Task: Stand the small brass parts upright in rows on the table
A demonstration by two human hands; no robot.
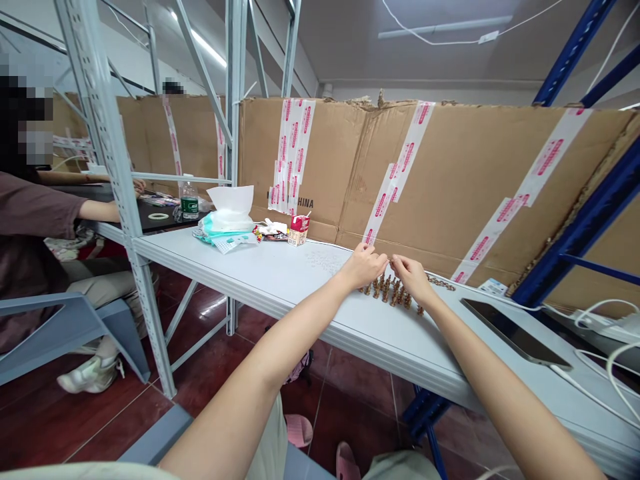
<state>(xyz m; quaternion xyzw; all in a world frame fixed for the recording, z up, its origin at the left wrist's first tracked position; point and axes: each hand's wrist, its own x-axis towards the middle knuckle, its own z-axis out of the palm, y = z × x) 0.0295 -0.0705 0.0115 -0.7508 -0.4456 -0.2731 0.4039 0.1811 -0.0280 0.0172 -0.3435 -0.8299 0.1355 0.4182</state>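
Note:
My left hand (364, 267) is closed in a pinch above the shelf table, its fingertips close to those of my right hand (412, 276). My right hand is pinched too, thumb against fingers. Whatever lies between the fingertips is too small to make out. Below and between both hands stand several rows of small brown-gold pieces (385, 289), partly hidden by my hands. More brown pieces (440, 283) lie in a chain-like line just right of my right hand. Many tiny clear bits (324, 260) are scattered on the tabletop left of my left hand.
On the white table (240, 272) are a tissue pack (227, 223), a red-and-cream carton (299, 230) and, at right, a phone (515, 332) with a cable. Taped cardboard (450, 180) walls the back. At far left a person sits by a table with a bottle (189, 201).

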